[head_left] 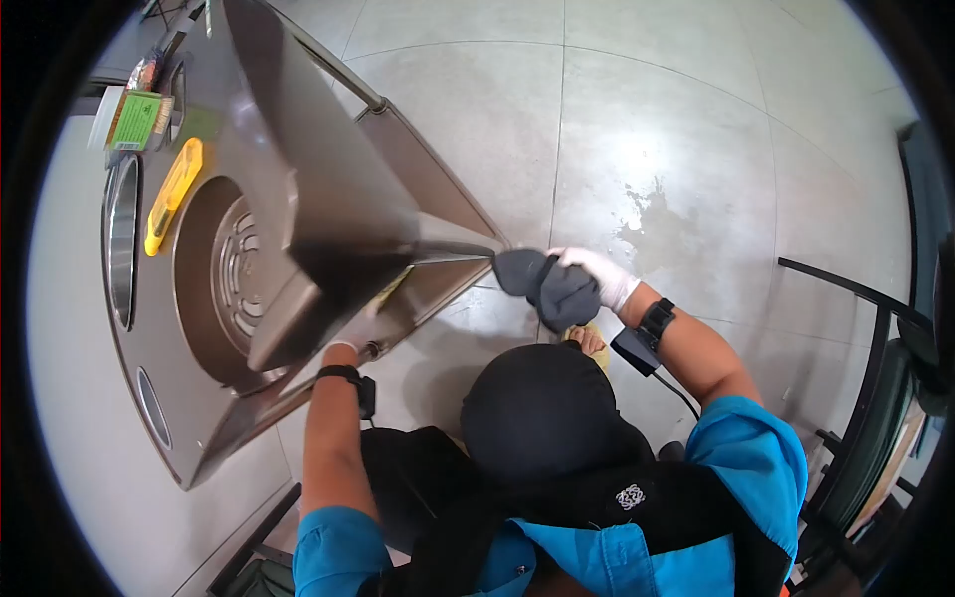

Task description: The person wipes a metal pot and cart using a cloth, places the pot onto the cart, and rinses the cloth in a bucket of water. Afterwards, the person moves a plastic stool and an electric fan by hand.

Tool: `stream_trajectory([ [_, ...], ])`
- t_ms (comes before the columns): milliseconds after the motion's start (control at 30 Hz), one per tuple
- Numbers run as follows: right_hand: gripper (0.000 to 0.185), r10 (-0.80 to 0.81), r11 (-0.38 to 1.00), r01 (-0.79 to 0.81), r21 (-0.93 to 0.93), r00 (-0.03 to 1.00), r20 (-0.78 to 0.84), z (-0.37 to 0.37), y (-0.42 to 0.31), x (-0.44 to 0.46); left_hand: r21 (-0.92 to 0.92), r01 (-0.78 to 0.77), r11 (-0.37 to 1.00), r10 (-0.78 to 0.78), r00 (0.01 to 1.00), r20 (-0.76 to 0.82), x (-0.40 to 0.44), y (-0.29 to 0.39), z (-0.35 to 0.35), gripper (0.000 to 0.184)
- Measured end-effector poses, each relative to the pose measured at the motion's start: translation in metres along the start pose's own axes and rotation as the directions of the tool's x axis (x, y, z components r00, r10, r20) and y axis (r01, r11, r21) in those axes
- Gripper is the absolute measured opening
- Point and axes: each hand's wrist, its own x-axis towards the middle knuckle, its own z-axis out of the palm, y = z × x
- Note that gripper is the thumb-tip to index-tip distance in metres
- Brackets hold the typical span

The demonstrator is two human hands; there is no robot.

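Note:
My right hand [600,276], in a white glove, grips a bunched dark grey cloth item [567,294] with a rounded flap on its left side. It hangs above the floor, close to the tip of the metal stand's base. My left hand [360,326], also gloved, reaches in behind the tilted brown-grey metal panel [348,189]. Most of its fingers are blurred or hidden there. Near it a thin yellowish strip [395,287] shows under the panel's edge; I cannot make out what it is.
A yellow utility knife [174,197] lies on the metal stand [149,328], beside a round recess with a slotted bottom [239,264]. A green-labelled packet [137,121] sits at the far corner. Dark-framed furniture [880,398] stands at right. The tiled floor [686,129] has a stained patch.

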Motion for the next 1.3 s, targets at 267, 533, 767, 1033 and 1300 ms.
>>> stream_trajectory([
  [267, 0.046, -0.214, 0.944, 0.195, 0.265, 0.976, 0.042, 0.02, -0.014, -0.034, -0.444, 0.048, 0.895, 0.024, 0.987, 0.157, -0.031, 0.088, -0.111, 0.079],
  [533, 0.039, -0.173, 0.969, 0.141, 0.205, 0.973, 0.15, 0.005, -0.021, -0.025, -0.657, -0.506, 0.559, 0.243, 0.857, -0.453, -0.066, 0.238, -0.182, 0.067],
  [767, 0.043, -0.327, 0.942, 0.328, 0.073, 0.945, -0.022, 0.037, -0.062, -0.001, -0.714, -0.522, 0.467, 0.236, 0.852, -0.468, -0.057, 0.21, -0.183, 0.012],
  [1033, 0.032, -0.304, 0.952, 0.305, -0.007, 0.949, -0.084, 0.031, -0.048, -0.008, -0.723, -0.444, 0.529, 0.514, 0.846, -0.144, -0.161, 0.096, -0.171, 0.023],
  [1300, 0.037, -0.317, 0.88, 0.318, -0.353, 0.946, 0.063, 0.04, -0.044, -0.008, -0.862, -0.031, 0.505, 0.157, 0.986, 0.056, -0.253, 0.037, -0.134, 0.028],
])
